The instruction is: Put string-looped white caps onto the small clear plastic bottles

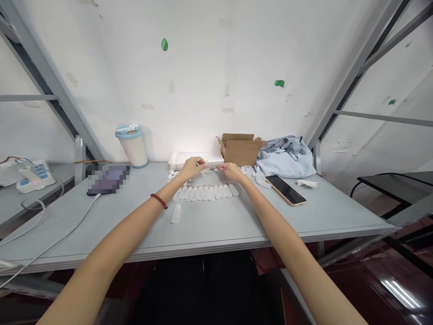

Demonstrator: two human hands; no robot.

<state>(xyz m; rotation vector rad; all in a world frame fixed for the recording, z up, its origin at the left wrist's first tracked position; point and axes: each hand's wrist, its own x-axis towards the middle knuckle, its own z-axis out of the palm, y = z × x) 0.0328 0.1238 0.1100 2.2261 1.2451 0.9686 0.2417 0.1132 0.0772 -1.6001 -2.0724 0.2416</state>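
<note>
Both my arms reach far across the grey table [216, 225]. My left hand [192, 168], with a red bead bracelet on its wrist, has its fingers pinched on something small and white. My right hand [231, 171] is also pinched, close to the left one, over a heap of small white parts [208, 171]. What each hand grips is too small to name. Just nearer to me lies a row of several white oblong pieces [206, 192], side by side. One more white piece [176, 214] lies apart, closer to me.
A white tray [194, 158] and an open cardboard box [241, 150] stand behind the hands. Light blue cloth [287, 160], a phone [286, 189] and a crumpled tissue [307, 183] lie at the right. A lidded cup [132, 145], a tablet [108, 179] with its cable and a power strip [29, 174] are at the left.
</note>
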